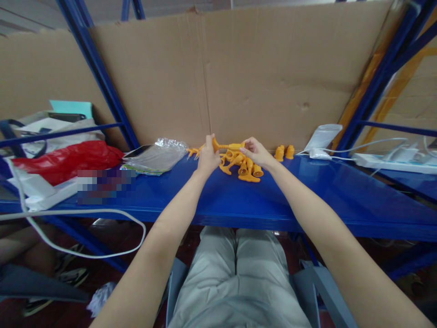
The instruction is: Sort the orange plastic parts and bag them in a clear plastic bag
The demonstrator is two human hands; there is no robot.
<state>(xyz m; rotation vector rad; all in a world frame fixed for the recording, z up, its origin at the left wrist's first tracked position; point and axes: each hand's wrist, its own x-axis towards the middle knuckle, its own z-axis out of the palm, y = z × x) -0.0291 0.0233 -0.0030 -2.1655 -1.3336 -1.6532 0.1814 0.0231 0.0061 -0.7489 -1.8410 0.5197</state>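
My left hand [207,157] and my right hand [256,153] both grip one long orange plastic toy piece [228,146], holding it just above the blue shelf [218,200]. The left hand closes on its left end, the right hand pinches its right end. Under and between the hands lies a heap of orange plastic parts [243,169]. Two small orange pieces [284,152] stand to the right of my right hand. More orange bits [193,151] poke out left of my left hand.
A clear plastic bag [157,156] and a phone [136,151] lie left of the hands. Further left are a red bag [68,159], white boxes and a white cable [85,218]. A white pouch [322,136] and power strip [385,160] sit right. Cardboard [259,73] backs the shelf.
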